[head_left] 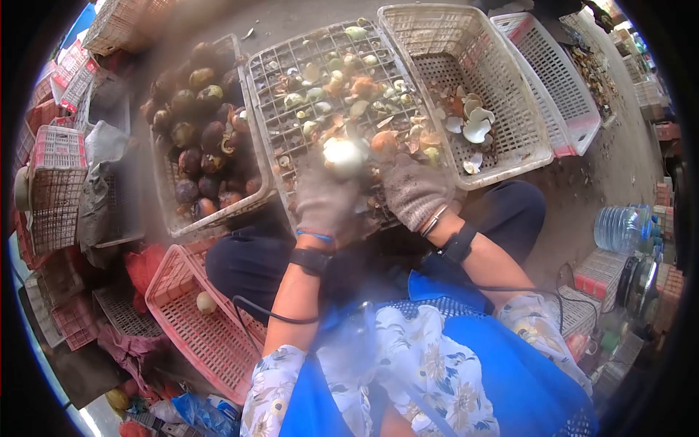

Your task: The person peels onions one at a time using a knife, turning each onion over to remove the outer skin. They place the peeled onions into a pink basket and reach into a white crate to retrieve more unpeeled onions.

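Both of my hands wear greyish knit gloves over an upturned white crate strewn with peel scraps and small green and white pieces. My left hand is closed around a round white peeled vegetable, its fingers partly blurred. To its right, my right hand has its fingers curled at an orange-brown piece; whether it grips that piece is unclear from the blur. A crate of dark purple and brown round vegetables stands to the left.
At the upper right, a deep white crate holds pale curved peels, beside another crate. A pink crate with one pale round vegetable lies at the lower left. A large water bottle stands at the right.
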`<state>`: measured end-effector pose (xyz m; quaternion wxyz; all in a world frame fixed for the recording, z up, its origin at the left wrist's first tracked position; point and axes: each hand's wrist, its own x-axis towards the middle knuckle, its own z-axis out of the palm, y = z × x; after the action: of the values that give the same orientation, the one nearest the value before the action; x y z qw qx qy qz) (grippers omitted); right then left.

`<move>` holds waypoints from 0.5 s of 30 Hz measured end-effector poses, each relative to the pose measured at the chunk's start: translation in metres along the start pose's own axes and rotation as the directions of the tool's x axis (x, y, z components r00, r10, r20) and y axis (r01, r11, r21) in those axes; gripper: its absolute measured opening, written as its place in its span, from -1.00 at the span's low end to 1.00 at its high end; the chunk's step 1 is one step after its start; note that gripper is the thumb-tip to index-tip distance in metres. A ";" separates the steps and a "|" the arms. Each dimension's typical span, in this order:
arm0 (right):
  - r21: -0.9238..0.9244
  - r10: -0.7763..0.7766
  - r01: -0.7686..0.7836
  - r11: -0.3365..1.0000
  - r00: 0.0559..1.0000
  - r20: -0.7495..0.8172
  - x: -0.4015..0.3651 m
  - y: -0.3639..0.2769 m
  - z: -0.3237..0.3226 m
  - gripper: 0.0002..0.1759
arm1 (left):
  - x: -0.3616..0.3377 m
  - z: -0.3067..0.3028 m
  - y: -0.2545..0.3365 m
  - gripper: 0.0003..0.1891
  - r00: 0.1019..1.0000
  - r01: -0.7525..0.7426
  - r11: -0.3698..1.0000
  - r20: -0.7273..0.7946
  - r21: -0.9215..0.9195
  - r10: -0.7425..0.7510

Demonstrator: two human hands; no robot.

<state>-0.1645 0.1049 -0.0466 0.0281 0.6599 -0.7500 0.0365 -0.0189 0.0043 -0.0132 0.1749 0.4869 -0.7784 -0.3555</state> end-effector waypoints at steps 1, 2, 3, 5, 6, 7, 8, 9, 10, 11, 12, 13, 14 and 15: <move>0.033 -0.044 0.046 0.998 0.996 -0.073 -0.003 0.004 0.042 -0.52 | 0.000 0.001 0.002 -0.35 0.999 0.023 0.999 -0.025 0.034 -0.022; 0.027 -0.040 0.042 0.999 0.996 -0.079 0.002 0.004 0.035 -0.52 | 0.002 0.005 0.000 -0.35 1.000 0.014 0.999 -0.027 0.032 -0.013; -0.027 0.021 -0.020 0.999 0.999 0.042 0.008 0.000 0.026 -0.62 | 0.001 0.011 -0.004 -0.39 0.998 -0.060 0.988 -0.028 0.143 0.065; -0.009 0.007 -0.007 1.000 1.000 -0.026 0.014 -0.009 0.055 -0.82 | 0.001 0.007 0.012 -0.44 0.998 -0.068 0.996 -0.015 -0.059 0.068; -0.002 -0.029 0.029 1.000 0.992 -0.123 0.004 -0.008 0.084 -0.83 | 0.000 0.009 0.009 -0.48 0.995 -0.087 0.994 -0.045 0.073 0.090; -0.243 -0.064 0.062 0.968 0.998 -0.001 0.005 -0.012 0.043 -0.83 | 0.010 0.024 -0.023 -0.47 0.974 -0.227 0.962 -0.017 -0.149 0.227; -0.265 -0.035 0.026 0.964 0.999 -0.028 0.004 -0.015 0.046 -0.80 | 0.006 0.022 -0.018 -0.43 0.975 -0.220 0.928 -0.040 -0.300 0.218; -0.286 0.128 -0.117 0.951 0.992 0.017 0.000 -0.026 0.010 -0.78 | 0.009 0.030 -0.037 -0.37 0.980 -0.193 0.931 -0.019 -0.310 0.197; -0.155 0.078 -0.063 0.986 0.993 0.092 -0.002 -0.020 -0.019 -0.75 | 0.002 0.019 -0.030 -0.39 0.966 -0.255 0.938 -0.013 -0.236 0.260; 0.013 0.096 -0.101 0.995 0.976 0.195 -0.003 -0.009 -0.043 -0.73 | 0.001 0.018 -0.027 -0.39 0.959 -0.283 0.955 -0.033 -0.093 0.281; 0.194 0.075 -0.138 0.971 0.951 0.300 -0.007 -0.003 -0.063 -0.71 | -0.002 0.016 -0.027 -0.39 0.957 -0.283 0.958 -0.057 0.056 0.286; 0.176 0.095 -0.149 0.973 0.955 0.282 -0.009 0.001 -0.082 -0.71 | -0.002 0.016 -0.028 -0.38 0.978 -0.209 0.978 -0.027 -0.015 0.209; 0.255 0.147 -0.231 0.939 0.939 0.310 -0.012 0.005 -0.101 -0.68 | -0.003 0.016 -0.027 -0.37 0.991 -0.131 0.988 0.012 -0.080 0.132; 0.334 0.193 -0.310 0.890 0.920 0.341 -0.013 0.008 -0.112 -0.63 | -0.003 0.017 -0.030 -0.36 0.971 -0.229 0.972 -0.077 -0.054 0.225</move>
<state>-0.1713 0.1294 0.0632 -0.2192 0.5466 -0.8037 0.0848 -0.0089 0.0057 -0.0461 0.2570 0.4011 -0.8109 -0.3400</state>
